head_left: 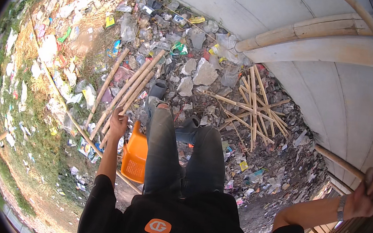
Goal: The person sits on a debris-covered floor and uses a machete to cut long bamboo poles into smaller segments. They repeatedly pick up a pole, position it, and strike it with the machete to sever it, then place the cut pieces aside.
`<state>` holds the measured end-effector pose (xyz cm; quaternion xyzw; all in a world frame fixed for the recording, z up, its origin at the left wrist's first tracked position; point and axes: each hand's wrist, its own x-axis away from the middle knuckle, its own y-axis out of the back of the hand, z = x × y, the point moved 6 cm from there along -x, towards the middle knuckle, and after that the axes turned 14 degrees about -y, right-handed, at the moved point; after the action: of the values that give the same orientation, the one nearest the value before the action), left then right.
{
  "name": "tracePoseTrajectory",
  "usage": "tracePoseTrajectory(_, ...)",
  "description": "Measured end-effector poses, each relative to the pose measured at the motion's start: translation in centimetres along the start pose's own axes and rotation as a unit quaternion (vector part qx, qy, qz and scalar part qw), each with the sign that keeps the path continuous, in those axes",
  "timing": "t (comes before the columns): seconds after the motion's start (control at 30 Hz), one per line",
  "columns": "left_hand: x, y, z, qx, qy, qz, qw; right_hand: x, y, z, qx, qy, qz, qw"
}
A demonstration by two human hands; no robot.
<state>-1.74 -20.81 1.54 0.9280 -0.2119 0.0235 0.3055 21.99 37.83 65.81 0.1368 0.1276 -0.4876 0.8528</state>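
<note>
Poles point(131, 92) lie at my curled left hand point(118, 123), my raised right hand point(367, 194) bends its fingers, and I cannot tell whether either grips anything.

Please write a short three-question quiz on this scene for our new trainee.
1. Which things are closest to the left hand? A) broken concrete; B) bamboo poles; C) the wall.
2. True or false: the crossed sticks lie to the right of the person's legs.
3. Which hand's wrist wears the grey band?

Key: 1. B; 2. True; 3. The right hand.
</note>
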Motion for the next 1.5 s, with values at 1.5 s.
tracePoseTrajectory(1.5, -4.1, 0.5, -70.4, 0.294, -0.522, -0.155, 0.786, 23.1, -15.2, -21.7, 0.035, -0.406, 0.077, 0.910)
